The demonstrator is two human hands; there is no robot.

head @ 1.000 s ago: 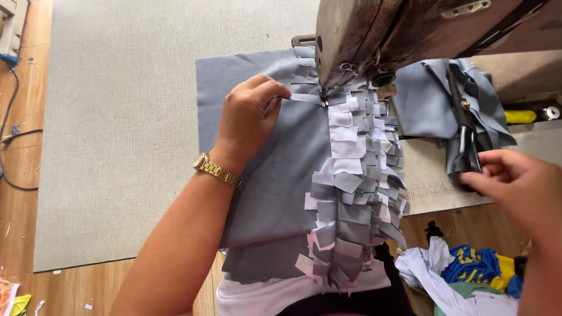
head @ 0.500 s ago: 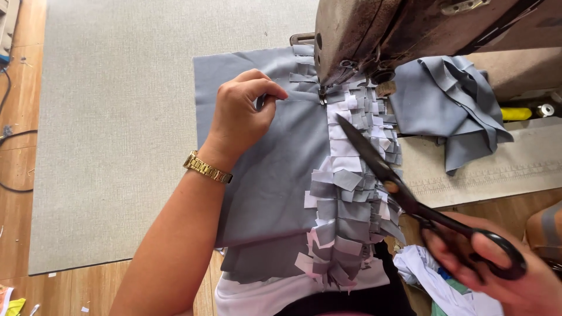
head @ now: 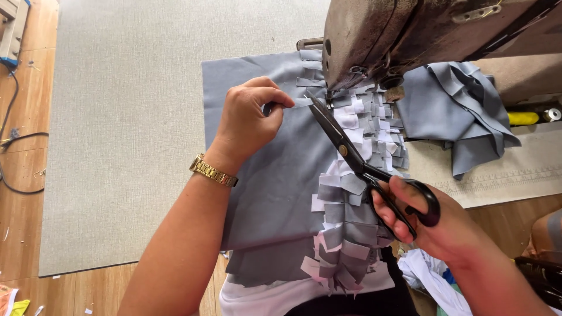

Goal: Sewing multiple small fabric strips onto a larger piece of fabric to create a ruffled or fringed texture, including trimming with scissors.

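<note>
My left hand point(head: 249, 120), with a gold watch on the wrist, pinches a small grey strip at the edge of a grey fabric panel point(head: 275, 181) just left of the sewing machine head point(head: 410, 35). A column of grey and white fabric tabs point(head: 351, 199) runs down the panel toward me. My right hand point(head: 430, 225) grips black scissors point(head: 357, 158) by the handles. The blades point up and left, and their tips reach the pinched strip beside the needle area.
The panel lies on a light grey mat point(head: 129, 117) over a wooden table. A heap of folded grey cloth point(head: 462, 111) sits right of the machine, with a yellow thread spool point(head: 524, 117) behind it. Cables point(head: 12, 140) trail at the left edge; coloured scraps lie at bottom right.
My right hand left the cloth heap on the right, took hold of the scissors and swung them up to the strip. My left hand kept its pinch.
</note>
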